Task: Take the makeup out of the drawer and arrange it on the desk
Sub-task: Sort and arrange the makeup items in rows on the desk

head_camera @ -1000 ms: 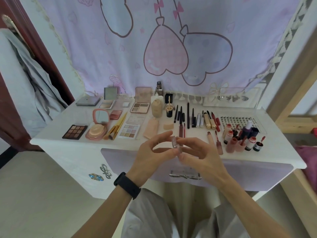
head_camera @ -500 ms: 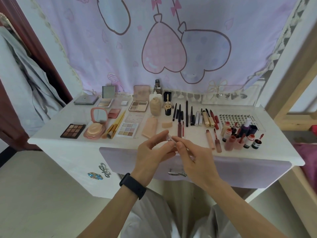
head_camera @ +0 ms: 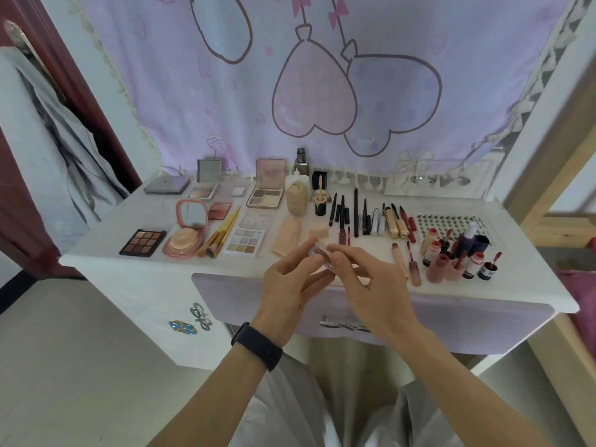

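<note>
Over the near edge of the white worktop (head_camera: 96,256), both hands meet around one small clear tube (head_camera: 322,254) with a reddish-brown filling. The left hand (head_camera: 287,285), with a black band (head_camera: 256,345) on its wrist, pinches the tube's far end between thumb and forefinger. The right hand (head_camera: 371,285) pinches the near end the same way. The other fingers (head_camera: 361,259) of both hands are loosely spread. The tube is held tilted in the air, clear of the worktop, with the lilac drawer front (head_camera: 467,321) and its metal handle (head_camera: 342,325) below it.

Makeup lies in rows across the worktop. At the near left is a dark eyeshadow palette (head_camera: 143,242), then an open pink compact (head_camera: 185,237) with its mirror up, a few yellow-handled brushes (head_camera: 222,232) and a pale palette (head_camera: 245,241). A beige foundation bottle (head_camera: 296,200) stands farther back, near the middle. Right of it, dark pencils and liners (head_camera: 354,217) lie side by side, pointing far to near. At the near right stands a tight group of small red-capped bottles (head_camera: 451,262). Behind the worktop hangs a lilac curtain (head_camera: 193,91) printed with heart balloons.
</note>
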`<state>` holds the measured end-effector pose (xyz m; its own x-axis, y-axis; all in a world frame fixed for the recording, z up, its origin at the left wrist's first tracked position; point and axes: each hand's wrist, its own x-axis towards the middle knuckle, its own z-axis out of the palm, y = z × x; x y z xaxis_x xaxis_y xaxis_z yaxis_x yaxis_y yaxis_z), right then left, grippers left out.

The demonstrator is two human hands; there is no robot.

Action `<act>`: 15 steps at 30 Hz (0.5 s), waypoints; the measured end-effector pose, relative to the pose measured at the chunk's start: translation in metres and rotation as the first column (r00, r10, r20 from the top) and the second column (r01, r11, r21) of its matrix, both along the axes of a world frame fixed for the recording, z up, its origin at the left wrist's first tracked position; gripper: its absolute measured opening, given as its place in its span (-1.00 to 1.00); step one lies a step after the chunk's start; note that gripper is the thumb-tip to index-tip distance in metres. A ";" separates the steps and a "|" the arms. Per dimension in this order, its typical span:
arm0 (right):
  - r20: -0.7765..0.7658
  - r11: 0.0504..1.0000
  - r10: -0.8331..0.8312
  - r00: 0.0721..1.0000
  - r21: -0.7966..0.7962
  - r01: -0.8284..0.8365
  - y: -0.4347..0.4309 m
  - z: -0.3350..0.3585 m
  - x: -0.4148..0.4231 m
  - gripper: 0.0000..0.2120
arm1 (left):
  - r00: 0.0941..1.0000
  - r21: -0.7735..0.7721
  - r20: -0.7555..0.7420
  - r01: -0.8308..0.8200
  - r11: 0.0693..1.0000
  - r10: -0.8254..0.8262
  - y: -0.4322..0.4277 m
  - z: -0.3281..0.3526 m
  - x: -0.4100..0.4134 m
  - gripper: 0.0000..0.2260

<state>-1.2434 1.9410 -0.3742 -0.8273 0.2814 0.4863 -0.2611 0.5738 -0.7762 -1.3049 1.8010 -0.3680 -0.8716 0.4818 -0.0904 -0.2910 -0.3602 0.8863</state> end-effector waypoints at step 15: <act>0.133 0.937 -0.010 0.991 -0.346 0.056 -0.003 0.018 -0.018 -0.75 | 0.987 0.023 0.157 -0.026 0.999 0.022 -0.027 0.010 -0.026 -0.73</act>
